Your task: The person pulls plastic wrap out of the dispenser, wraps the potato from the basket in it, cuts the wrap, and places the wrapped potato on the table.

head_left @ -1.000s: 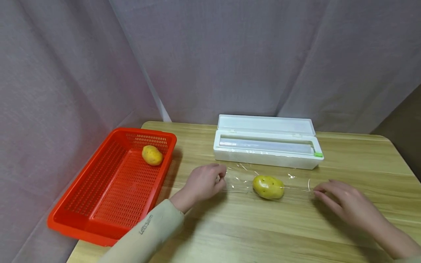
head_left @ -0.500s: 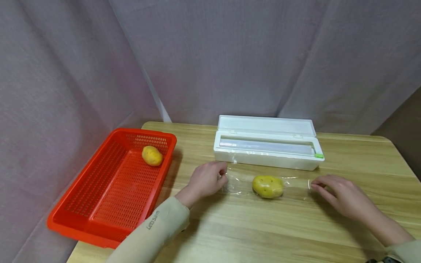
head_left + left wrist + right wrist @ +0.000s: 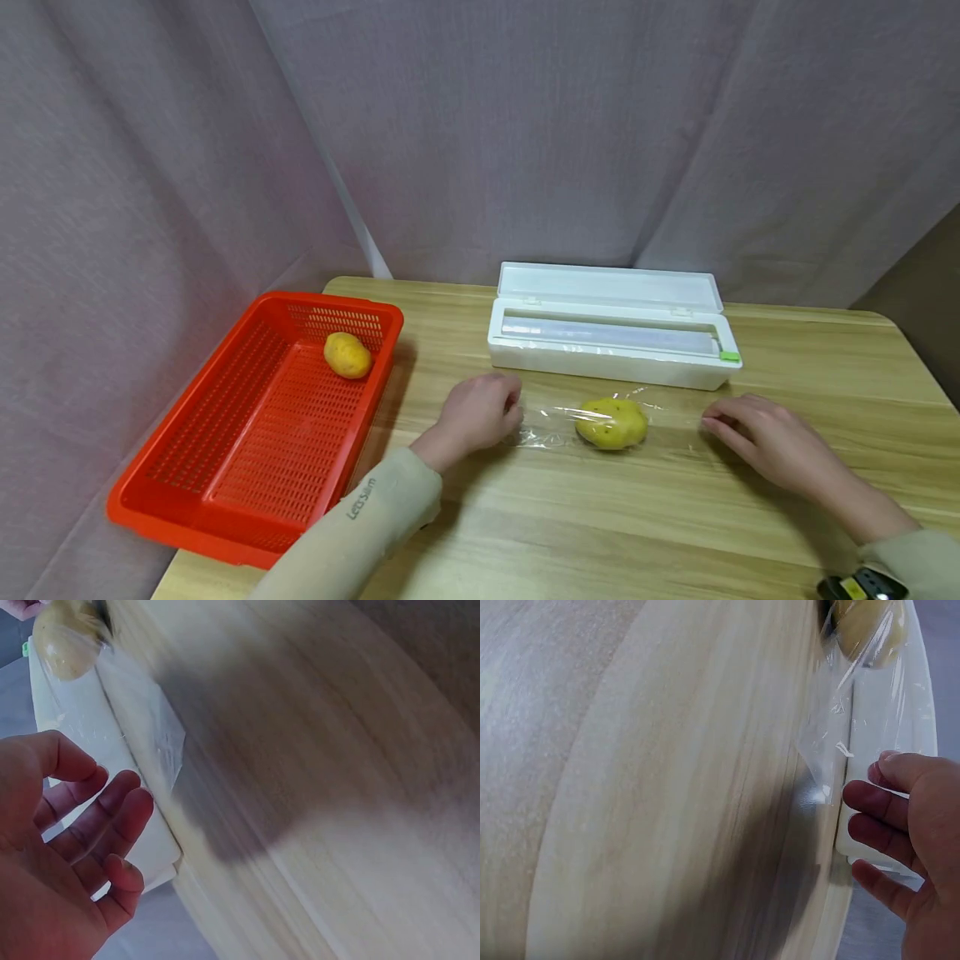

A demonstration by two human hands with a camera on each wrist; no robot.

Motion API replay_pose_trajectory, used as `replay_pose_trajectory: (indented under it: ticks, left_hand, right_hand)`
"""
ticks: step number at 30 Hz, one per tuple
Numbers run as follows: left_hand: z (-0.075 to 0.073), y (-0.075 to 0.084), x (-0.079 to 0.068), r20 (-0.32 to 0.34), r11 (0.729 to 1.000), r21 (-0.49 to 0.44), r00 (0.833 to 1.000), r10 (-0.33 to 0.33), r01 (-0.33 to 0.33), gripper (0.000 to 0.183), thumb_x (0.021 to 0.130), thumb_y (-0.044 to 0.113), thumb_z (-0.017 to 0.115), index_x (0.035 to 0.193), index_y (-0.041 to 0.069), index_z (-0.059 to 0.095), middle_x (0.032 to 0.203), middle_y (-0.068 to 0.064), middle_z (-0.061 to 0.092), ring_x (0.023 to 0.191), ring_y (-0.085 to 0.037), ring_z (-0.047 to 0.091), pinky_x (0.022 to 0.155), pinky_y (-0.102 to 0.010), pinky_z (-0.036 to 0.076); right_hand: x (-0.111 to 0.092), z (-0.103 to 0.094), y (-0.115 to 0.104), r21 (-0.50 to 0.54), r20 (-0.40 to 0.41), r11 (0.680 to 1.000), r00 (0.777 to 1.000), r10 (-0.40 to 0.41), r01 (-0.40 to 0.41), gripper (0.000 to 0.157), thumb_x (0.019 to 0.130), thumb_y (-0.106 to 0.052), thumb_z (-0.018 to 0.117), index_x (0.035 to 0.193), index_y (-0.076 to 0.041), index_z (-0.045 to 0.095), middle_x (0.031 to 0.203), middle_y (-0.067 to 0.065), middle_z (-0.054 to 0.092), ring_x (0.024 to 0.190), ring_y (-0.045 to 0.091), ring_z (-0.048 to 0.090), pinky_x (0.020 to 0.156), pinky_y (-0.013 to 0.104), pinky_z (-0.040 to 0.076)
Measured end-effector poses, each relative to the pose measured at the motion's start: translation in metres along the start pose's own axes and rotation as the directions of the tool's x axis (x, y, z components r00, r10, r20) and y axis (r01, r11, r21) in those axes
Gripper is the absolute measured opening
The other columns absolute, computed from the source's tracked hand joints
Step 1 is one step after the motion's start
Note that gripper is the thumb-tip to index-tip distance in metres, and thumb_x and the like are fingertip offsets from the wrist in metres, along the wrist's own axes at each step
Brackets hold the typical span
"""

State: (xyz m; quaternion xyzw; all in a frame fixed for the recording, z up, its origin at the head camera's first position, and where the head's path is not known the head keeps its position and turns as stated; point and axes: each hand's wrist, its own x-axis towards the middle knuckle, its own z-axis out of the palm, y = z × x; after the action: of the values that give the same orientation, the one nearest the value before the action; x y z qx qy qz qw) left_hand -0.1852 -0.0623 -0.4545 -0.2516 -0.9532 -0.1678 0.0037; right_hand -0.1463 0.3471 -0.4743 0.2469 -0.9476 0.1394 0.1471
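A yellow potato (image 3: 611, 423) rests on the table between my two hands, with clear plastic wrap (image 3: 546, 427) stretched across it. At the wrap's left end, my left hand (image 3: 480, 410) pinches the film between thumb and forefinger. On the other side my right hand (image 3: 772, 437) pinches the opposite end, its remaining fingers loosely bent. From the left wrist, the film (image 3: 146, 712) runs from my fingertips to the potato (image 3: 66, 646). The right wrist view shows a loose edge of the film (image 3: 826, 742) hanging beside the potato (image 3: 870, 630).
Behind the potato stands a white plastic-wrap dispenser (image 3: 600, 360), lid raised, a roll (image 3: 607, 332) inside and a green slider (image 3: 729, 357) at its right end. A red basket (image 3: 247, 454) at the left holds another potato (image 3: 347, 356). Grey curtains (image 3: 480, 142) enclose the table (image 3: 600, 533).
My right hand has shifted a little left, and my left hand slightly right. Bright creases in the wrap have moved and now cross the potato's top. The potato stays in place.
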Motion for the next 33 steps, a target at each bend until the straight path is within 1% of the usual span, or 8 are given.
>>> replay_pose_trajectory:
  ticks: [13, 20, 23, 25, 26, 28, 30, 33]
  left_hand:
    - [0.011, 0.002, 0.002, 0.057, 0.999, 0.047, 0.998, 0.006, -0.009, 0.024, 0.090, 0.015, 0.071, 0.076, 0.019, 0.051, 0.075, 0.006, 0.049, 0.068, -0.012, 0.049, 0.058, -0.030, 0.040]
    - [0.010, 0.004, 0.001, 0.042, 0.999, 0.047, 0.999, 0.018, -0.020, 0.024, 0.090, 0.015, 0.070, 0.076, 0.019, 0.051, 0.075, 0.005, 0.048, 0.066, -0.013, 0.049, 0.058, -0.031, 0.041]
    - [0.010, 0.006, -0.001, 0.032, 0.997, 0.082, 0.999, 0.001, -0.004, 0.017, 0.089, 0.016, 0.069, 0.080, 0.018, 0.055, 0.077, 0.004, 0.051, 0.069, -0.015, 0.053, 0.060, -0.032, 0.044]
    - [0.009, 0.011, -0.002, 0.010, 0.992, 0.128, 1.000, -0.001, 0.000, 0.009, 0.090, 0.021, 0.068, 0.090, 0.017, 0.060, 0.085, 0.002, 0.058, 0.079, -0.017, 0.059, 0.065, -0.034, 0.048]
    - [0.008, 0.015, -0.003, -0.005, 0.988, 0.154, 1.000, 0.003, -0.002, 0.011, 0.090, 0.023, 0.067, 0.097, 0.016, 0.064, 0.091, 0.001, 0.061, 0.085, -0.019, 0.062, 0.070, -0.035, 0.050]
    - [0.007, 0.025, -0.002, -0.040, 0.977, 0.211, 0.999, 0.031, -0.021, 0.028, 0.092, 0.030, 0.064, 0.115, 0.015, 0.067, 0.105, -0.001, 0.066, 0.100, -0.021, 0.064, 0.080, -0.038, 0.053]
    - [0.005, 0.037, -0.001, -0.067, 0.966, 0.253, 0.995, 0.075, -0.056, 0.044, 0.095, 0.038, 0.061, 0.132, 0.015, 0.064, 0.119, -0.003, 0.066, 0.115, -0.022, 0.063, 0.091, -0.039, 0.053]
    - [0.006, 0.053, 0.004, -0.058, 0.956, 0.267, 0.988, 0.145, -0.124, 0.056, 0.098, 0.049, 0.058, 0.144, 0.018, 0.061, 0.132, 0.000, 0.065, 0.126, -0.020, 0.060, 0.101, -0.038, 0.050]
  right_hand:
    - [0.001, 0.007, 0.002, -0.011, 0.026, 1.000, 1.000, -0.004, 0.004, 0.018, 0.086, -0.009, 0.087, 0.095, -0.020, 0.077, 0.091, -0.008, 0.070, 0.082, 0.015, 0.066, 0.069, 0.045, 0.058]
    - [0.001, 0.006, 0.001, -0.011, 0.024, 1.000, 1.000, -0.001, 0.002, 0.019, 0.084, -0.009, 0.088, 0.094, -0.020, 0.077, 0.090, -0.009, 0.070, 0.082, 0.014, 0.066, 0.068, 0.043, 0.058]
    - [0.002, 0.005, 0.000, -0.010, 0.027, 1.000, 1.000, 0.003, -0.003, 0.018, 0.084, -0.010, 0.088, 0.094, -0.021, 0.077, 0.090, -0.009, 0.070, 0.081, 0.014, 0.065, 0.068, 0.043, 0.057]
    - [0.003, 0.004, 0.000, -0.011, 0.029, 1.000, 1.000, 0.006, -0.006, 0.018, 0.085, -0.010, 0.088, 0.094, -0.021, 0.077, 0.090, -0.009, 0.070, 0.081, 0.014, 0.065, 0.068, 0.042, 0.057]
    - [0.003, 0.004, 0.000, -0.011, 0.029, 1.000, 1.000, 0.006, -0.005, 0.018, 0.085, -0.010, 0.088, 0.093, -0.021, 0.077, 0.090, -0.009, 0.070, 0.081, 0.014, 0.065, 0.068, 0.043, 0.057]
    - [0.003, 0.003, -0.001, -0.012, 0.026, 1.000, 1.000, 0.004, -0.004, 0.018, 0.084, -0.010, 0.088, 0.093, -0.021, 0.077, 0.090, -0.009, 0.070, 0.081, 0.013, 0.064, 0.068, 0.042, 0.057]
    - [0.003, 0.002, -0.001, -0.012, 0.026, 1.000, 1.000, 0.003, -0.003, 0.019, 0.084, -0.010, 0.088, 0.093, -0.021, 0.076, 0.090, -0.010, 0.069, 0.080, 0.012, 0.063, 0.067, 0.041, 0.056]
    - [0.003, 0.002, -0.002, -0.010, 0.025, 1.000, 1.000, 0.001, 0.000, 0.019, 0.084, -0.010, 0.088, 0.092, -0.022, 0.076, 0.089, -0.011, 0.068, 0.080, 0.010, 0.062, 0.065, 0.039, 0.055]
